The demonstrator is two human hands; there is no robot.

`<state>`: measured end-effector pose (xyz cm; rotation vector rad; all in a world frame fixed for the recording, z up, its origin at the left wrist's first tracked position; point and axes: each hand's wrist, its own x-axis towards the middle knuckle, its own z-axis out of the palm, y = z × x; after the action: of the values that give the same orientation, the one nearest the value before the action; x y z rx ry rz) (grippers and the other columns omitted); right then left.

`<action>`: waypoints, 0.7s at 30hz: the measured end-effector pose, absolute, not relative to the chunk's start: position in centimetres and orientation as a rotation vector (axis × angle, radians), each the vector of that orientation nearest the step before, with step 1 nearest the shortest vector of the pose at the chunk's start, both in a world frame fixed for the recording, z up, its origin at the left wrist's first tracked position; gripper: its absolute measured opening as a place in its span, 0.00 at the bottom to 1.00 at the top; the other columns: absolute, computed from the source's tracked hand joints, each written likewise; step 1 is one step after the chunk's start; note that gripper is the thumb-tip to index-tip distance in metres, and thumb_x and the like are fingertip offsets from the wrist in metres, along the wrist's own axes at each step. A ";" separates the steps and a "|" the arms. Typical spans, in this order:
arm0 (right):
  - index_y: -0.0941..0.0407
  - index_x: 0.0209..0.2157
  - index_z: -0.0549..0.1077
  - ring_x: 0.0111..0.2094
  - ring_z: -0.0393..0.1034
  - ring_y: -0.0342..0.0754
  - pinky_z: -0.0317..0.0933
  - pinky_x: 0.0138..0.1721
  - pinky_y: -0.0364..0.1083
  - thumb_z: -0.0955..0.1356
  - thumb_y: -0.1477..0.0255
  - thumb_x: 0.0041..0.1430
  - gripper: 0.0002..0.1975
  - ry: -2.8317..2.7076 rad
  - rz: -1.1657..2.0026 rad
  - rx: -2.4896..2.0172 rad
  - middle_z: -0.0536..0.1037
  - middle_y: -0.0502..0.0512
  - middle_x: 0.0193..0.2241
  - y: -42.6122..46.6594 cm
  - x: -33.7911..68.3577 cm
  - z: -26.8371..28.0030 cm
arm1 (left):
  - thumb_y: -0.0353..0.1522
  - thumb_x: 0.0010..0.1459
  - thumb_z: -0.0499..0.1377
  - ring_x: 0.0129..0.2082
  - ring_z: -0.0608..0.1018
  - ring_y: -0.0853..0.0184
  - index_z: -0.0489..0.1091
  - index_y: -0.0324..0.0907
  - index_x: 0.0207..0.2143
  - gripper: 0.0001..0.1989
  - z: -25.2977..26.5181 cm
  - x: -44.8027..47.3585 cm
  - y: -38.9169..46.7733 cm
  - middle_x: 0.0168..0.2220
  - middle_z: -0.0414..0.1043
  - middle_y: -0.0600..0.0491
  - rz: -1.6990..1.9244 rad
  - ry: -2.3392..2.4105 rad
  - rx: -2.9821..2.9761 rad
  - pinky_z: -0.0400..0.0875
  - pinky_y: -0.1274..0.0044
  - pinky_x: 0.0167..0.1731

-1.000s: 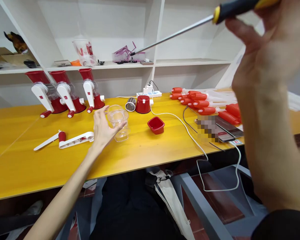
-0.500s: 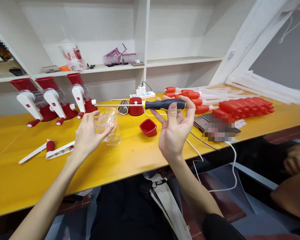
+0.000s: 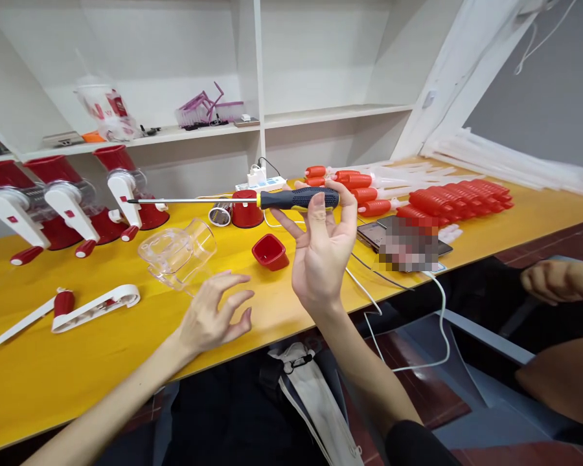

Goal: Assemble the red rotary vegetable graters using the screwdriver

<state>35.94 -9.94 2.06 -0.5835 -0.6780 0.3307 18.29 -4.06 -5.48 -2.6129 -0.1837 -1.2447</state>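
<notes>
Held up above the yellow table (image 3: 97, 362) is a screwdriver (image 3: 298, 199) with a dark blue and yellow handle, its long shaft pointing left. My right hand (image 3: 323, 252) is closed around that handle. My left hand (image 3: 218, 310) hovers over the front of the table, fingers apart and holding nothing. Just beyond it lies a clear plastic housing (image 3: 177, 252). A small red square cup (image 3: 271, 252) sits between the two hands. Behind the screwdriver stand a red round base (image 3: 247, 210) and a metal grater drum (image 3: 220, 212). A white crank handle with a red grip (image 3: 97, 310) lies at the left.
Three red and white rotary graters (image 3: 121, 188) line the back left. Red-handled parts (image 3: 364, 194) and stacked red pieces (image 3: 459, 200) lie right, near a tablet (image 3: 369, 233) and white cable (image 3: 447, 323). A power strip (image 3: 267, 184) is behind. Another person's hand (image 3: 561, 281) shows at right.
My left hand has let go of the clear housing, now on the table, and drawn back towards me and right. My right hand still holds the screwdriver. The view has shifted right.
</notes>
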 end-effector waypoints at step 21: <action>0.48 0.53 0.59 0.54 0.74 0.47 0.78 0.47 0.52 0.64 0.60 0.64 0.18 -0.770 0.223 -0.670 0.72 0.55 0.51 -8.6 36.8 1.3 | 0.40 0.55 0.67 0.58 0.74 0.52 0.53 0.42 0.62 0.38 -9.1 28.0 1.9 0.59 0.66 0.40 -1.289 -0.888 -3.360 0.70 0.58 0.58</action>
<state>36.80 -8.64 1.29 -0.6696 -0.7703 0.2232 28.01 1.92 -9.08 -3.3599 -0.8883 -1.2888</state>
